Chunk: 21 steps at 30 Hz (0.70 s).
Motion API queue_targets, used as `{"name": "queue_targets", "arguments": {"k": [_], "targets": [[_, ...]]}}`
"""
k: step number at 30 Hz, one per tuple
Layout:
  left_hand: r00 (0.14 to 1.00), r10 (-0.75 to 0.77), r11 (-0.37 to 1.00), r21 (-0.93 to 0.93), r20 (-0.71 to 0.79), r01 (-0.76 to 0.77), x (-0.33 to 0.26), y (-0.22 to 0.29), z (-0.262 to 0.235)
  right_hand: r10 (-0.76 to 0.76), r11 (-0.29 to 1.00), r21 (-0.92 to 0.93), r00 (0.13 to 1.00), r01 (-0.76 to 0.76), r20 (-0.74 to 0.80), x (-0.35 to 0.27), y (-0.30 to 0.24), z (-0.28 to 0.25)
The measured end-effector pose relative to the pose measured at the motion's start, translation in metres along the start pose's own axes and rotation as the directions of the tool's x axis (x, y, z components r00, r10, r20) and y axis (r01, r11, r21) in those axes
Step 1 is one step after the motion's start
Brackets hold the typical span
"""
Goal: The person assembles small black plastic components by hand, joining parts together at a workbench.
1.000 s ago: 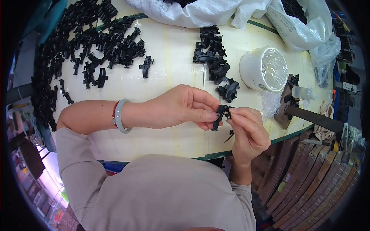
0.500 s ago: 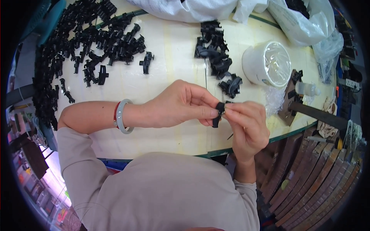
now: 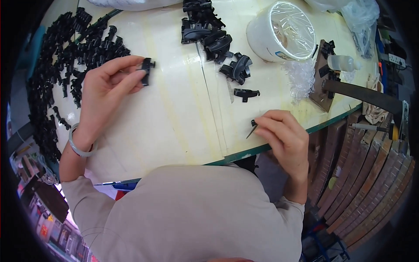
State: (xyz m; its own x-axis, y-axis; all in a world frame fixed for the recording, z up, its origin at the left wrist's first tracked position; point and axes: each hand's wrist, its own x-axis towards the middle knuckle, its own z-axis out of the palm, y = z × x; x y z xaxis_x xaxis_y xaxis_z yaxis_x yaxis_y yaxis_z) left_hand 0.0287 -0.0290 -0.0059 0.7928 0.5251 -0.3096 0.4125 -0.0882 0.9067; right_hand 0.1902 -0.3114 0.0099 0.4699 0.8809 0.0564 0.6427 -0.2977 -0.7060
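My left hand [image 3: 107, 89] is over the left part of the table, its thumb and fingers closed on a small black plastic part [image 3: 147, 72]. At the right front edge, my right hand [image 3: 283, 135] pinches a thin pointed tool [image 3: 251, 132]. A tiny black piece [image 3: 253, 123] shows at the same fingertips; how it is held is partly hidden. Between the hands, beyond the right one, a single black plastic part [image 3: 246, 94] lies on the table. Farther back are curved black assemblies [image 3: 238, 68] in a row.
Many loose black parts [image 3: 48, 83] are heaped along the left side. A white bucket [image 3: 266, 37] lined with clear plastic stands at the back right. Near it are a clear bottle [image 3: 342, 63], a board with a dark lever arm [image 3: 362, 94] and the green table edge [image 3: 244, 153].
My hands have moved apart. The part they held now lies on the table, and my left hand has reached left and taken hold of another black part. My right hand keeps the thin tool.
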Motion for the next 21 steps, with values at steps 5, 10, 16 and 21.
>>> {"name": "queue_targets", "arguments": {"k": [5, 10, 16, 21], "targets": [[0.985, 0.096, 0.960, 0.276, -0.141, -0.054, -0.012, 0.007, -0.009, -0.004, 0.986, -0.163, 0.995, -0.012, -0.097, -0.007, -0.004, 0.021], [0.837, 0.547, 0.629, 0.645, 0.029, -0.434, -0.012, 0.027, 0.011, 0.016, 0.990, -0.137, 0.985, -0.041, -0.173, -0.007, 0.007, 0.019], [0.534, 0.728, 0.349, 0.437, 0.431, -0.829, 0.008, 0.038, 0.080, 0.360, 0.861, 0.451, 0.909, -0.236, -0.211, -0.007, 0.005, 0.020], [0.400, 0.812, 0.187, 0.460, 0.425, -0.868, 0.020, 0.021, 0.133, 0.431, 0.775, 0.594, 0.867, -0.213, -0.252, -0.021, 0.014, 0.018]]}}
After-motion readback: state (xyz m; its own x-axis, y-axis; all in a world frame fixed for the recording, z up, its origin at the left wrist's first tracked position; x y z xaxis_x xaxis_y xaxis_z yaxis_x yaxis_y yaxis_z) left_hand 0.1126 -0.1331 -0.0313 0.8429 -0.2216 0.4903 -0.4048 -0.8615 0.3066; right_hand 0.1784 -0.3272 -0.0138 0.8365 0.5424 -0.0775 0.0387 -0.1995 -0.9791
